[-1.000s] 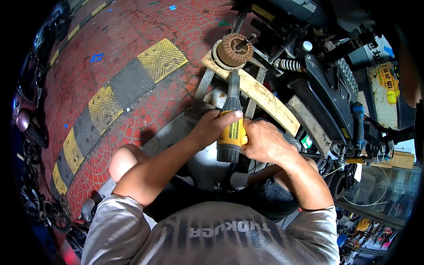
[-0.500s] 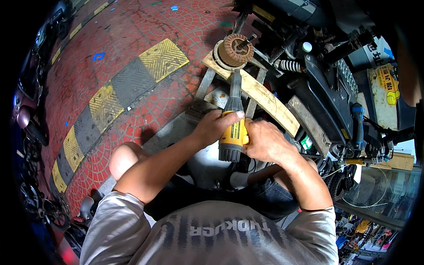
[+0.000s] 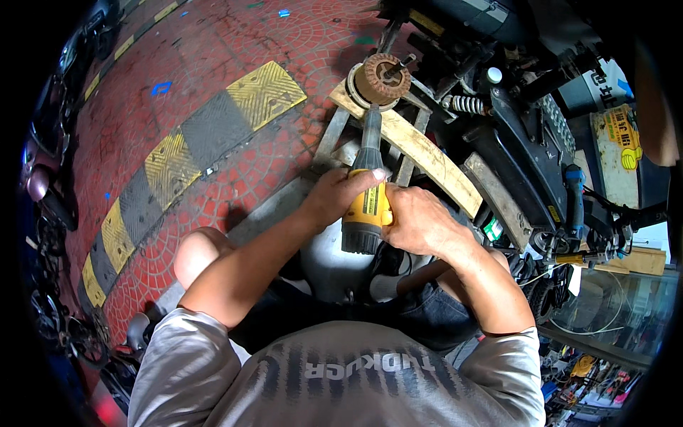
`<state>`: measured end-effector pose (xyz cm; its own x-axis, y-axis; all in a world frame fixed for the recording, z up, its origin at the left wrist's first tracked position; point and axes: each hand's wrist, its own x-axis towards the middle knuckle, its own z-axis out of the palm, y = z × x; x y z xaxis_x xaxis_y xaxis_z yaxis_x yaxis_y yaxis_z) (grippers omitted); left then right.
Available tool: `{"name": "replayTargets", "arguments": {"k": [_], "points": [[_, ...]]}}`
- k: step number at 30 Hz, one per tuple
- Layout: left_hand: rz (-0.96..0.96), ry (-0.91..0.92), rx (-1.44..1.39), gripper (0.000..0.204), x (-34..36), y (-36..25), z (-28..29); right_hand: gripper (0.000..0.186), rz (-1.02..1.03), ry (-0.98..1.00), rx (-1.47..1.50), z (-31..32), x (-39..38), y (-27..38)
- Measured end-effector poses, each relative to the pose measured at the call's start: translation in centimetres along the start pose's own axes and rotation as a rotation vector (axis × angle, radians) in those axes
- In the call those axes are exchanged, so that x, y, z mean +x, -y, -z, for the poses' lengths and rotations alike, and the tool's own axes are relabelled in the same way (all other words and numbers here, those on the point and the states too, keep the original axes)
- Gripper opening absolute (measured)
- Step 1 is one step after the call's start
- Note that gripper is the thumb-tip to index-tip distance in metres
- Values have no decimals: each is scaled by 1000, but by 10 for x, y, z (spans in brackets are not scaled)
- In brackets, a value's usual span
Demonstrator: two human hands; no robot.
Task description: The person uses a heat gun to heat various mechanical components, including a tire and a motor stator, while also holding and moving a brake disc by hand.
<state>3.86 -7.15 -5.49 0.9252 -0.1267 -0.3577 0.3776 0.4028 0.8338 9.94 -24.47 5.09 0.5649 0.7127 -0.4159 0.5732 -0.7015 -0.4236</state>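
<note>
A yellow and black heat gun [image 3: 369,203] is held between my hands, its grey nozzle pointing away from me. My left hand [image 3: 334,196] wraps the side of the body, with the thumb on top. My right hand [image 3: 421,219] closes around the handle, which the fingers mostly hide. The nozzle's tip is at the near edge of a round motor part [image 3: 384,80] with brown toothed windings, a pale rim and a shaft sticking out; whether it touches, I cannot tell. That motor part sits at the far end of a wooden board [image 3: 430,160].
The board lies across a metal frame [image 3: 332,135]. A black scooter-like vehicle [image 3: 526,149] with a white spring [image 3: 468,104] stands to the right, a blue power tool [image 3: 575,199] near it. A yellow and black speed bump [image 3: 213,124] crosses the red paving on the left.
Both hands have shifted a little left and away from me with the heat gun. Its tip has moved left along the motor part's near edge.
</note>
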Motion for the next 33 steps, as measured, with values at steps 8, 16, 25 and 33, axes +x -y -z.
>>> {"name": "replayTargets", "arguments": {"k": [8,16,25,33], "points": [[25,-52,34,50,-10,-8,7,39,29,27,-3,-2,4,6],[34,-86,37,51,-14,-15,9,40,57,8,34,-10,12,3],[18,-109,63,52,-19,-25,10,40,72,-11,29,-11,17,5],[4,-120,60,53,-17,-23,13,41,52,8,18,-9,18,9]]}}
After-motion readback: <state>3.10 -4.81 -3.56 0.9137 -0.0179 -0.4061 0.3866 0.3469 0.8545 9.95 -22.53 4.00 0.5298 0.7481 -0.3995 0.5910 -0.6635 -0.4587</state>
